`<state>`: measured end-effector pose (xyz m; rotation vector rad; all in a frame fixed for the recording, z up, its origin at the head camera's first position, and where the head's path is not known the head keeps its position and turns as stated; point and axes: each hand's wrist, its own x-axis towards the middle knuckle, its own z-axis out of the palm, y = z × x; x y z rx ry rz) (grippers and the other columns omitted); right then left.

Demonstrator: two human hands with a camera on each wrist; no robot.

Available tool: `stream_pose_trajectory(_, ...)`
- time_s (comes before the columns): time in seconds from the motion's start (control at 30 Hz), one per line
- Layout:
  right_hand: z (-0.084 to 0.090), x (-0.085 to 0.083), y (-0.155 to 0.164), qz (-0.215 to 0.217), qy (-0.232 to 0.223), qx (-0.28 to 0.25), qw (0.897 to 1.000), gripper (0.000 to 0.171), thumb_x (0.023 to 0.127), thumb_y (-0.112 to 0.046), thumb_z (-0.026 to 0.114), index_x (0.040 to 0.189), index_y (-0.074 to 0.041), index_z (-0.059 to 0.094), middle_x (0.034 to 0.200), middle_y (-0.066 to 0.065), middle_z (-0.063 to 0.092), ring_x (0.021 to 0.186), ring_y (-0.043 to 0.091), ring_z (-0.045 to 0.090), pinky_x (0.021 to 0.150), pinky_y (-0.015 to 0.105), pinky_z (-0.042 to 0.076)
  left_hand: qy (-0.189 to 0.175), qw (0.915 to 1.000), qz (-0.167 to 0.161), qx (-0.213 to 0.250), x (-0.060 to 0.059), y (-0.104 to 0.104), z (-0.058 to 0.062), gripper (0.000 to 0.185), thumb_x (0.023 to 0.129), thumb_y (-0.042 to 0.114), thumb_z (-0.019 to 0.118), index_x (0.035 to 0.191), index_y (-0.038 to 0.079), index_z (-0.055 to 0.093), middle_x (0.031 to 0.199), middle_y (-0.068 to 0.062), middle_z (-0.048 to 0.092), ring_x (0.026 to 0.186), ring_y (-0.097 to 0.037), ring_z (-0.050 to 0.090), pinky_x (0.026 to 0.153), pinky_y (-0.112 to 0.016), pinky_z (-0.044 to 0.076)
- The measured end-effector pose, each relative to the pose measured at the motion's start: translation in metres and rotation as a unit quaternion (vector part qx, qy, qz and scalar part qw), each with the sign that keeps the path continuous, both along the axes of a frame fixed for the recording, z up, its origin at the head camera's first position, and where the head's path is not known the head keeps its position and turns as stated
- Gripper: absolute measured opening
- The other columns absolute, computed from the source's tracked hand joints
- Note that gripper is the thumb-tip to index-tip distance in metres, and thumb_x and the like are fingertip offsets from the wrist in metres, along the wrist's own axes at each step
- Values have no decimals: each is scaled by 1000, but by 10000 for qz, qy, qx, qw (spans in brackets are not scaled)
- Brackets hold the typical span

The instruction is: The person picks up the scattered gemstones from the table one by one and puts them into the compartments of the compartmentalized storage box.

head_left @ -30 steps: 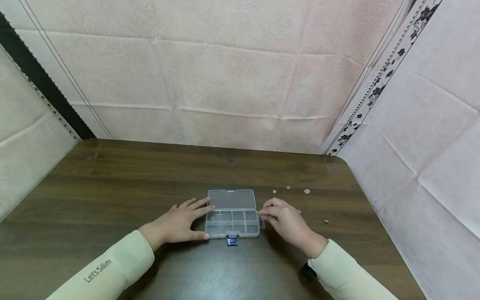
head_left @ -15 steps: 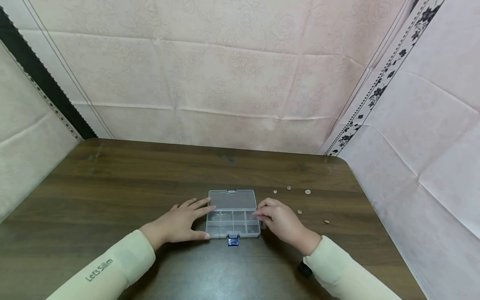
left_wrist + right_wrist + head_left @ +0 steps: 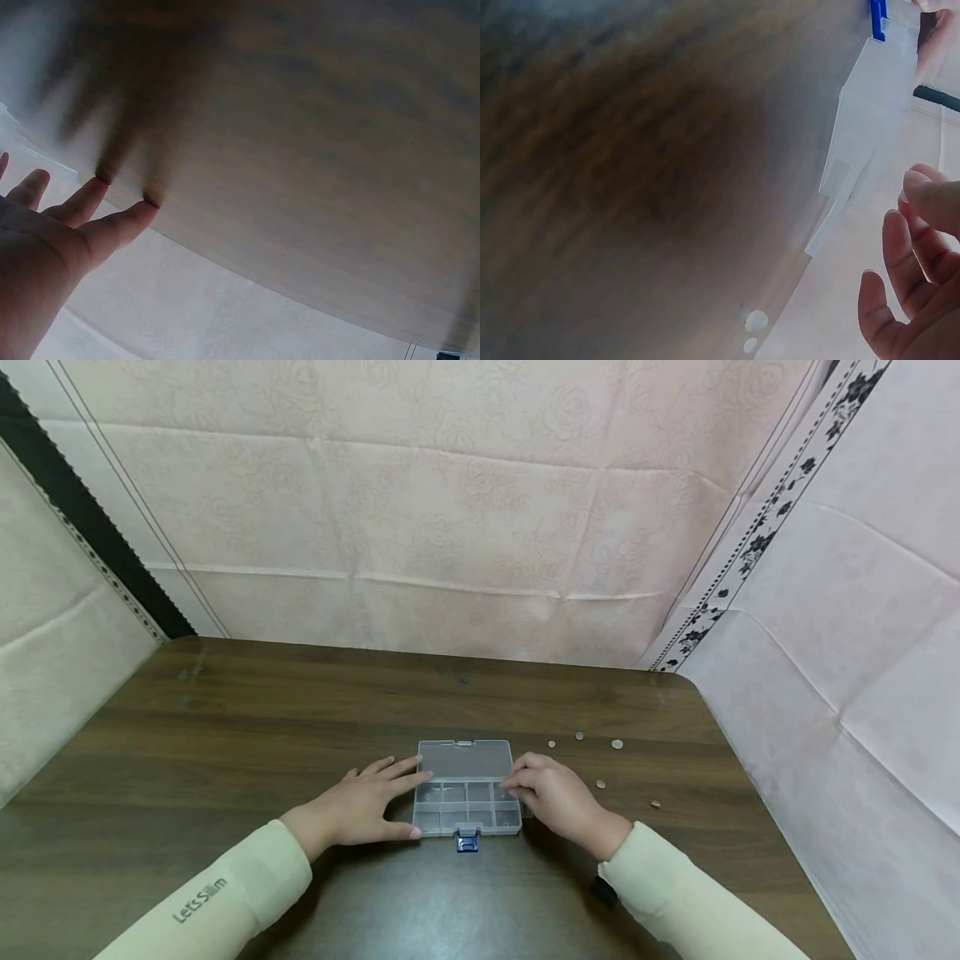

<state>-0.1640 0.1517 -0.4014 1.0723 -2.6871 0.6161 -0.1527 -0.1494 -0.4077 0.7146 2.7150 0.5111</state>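
The clear plastic box [image 3: 467,793] lies open between your two hands, its lid [image 3: 465,758] folded flat on the table on the side away from you and its blue latch [image 3: 467,841] on the near edge. You can judge it light, stiff and thin-walled — likely to skate on the smooth wooden table [image 3: 225,727] if pushed from one side only, and its hinge and dividers probably would not take much force. Take hold at the short side walls or press down on the rim, not on the lid or the latch.

Your left hand [image 3: 356,806] lies flat with fingers straight and spread, fingertips touching the box's left edge and thumb along the near corner; it grips nothing. Your right hand [image 3: 558,797] sits against the box's right edge with fingers curled over the far-right compartment; whether a small piece is pinched between them cannot be told from these views.

Beyond your right hand, several small coins or buttons [image 3: 617,744] lie scattered on the table — two show in the right wrist view [image 3: 756,321] as pale discs, probably slippery and best pinched by the rim. Pink patterned cloth [image 3: 465,510] hangs behind.
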Motion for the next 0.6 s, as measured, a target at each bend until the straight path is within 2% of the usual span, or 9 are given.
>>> stream_pose_trajectory(0.37, -3, -3, -2, 93, -22, 173, 9998, 14, 83, -1, 73, 94, -8, 78, 95, -1, 65, 88, 14, 61, 78, 28, 53, -2, 10000, 5, 11, 0, 0, -1, 79, 82, 63, 64, 150, 32, 36, 160, 4, 22, 144, -40, 20, 102, -75, 18)
stream_pose_trajectory(0.6, -5, -6, -2, 228, 130, 296, 9992, 13, 83, -2, 73, 92, -9, 78, 93, -2, 65, 87, 13, 61, 76, 27, 53, -1, 10000, -1, 36, -1, 0, -1, 79, 82, 63, 64, 150, 32, 36, 160, 4, 22, 144, -40, 19, 102, -75, 18)
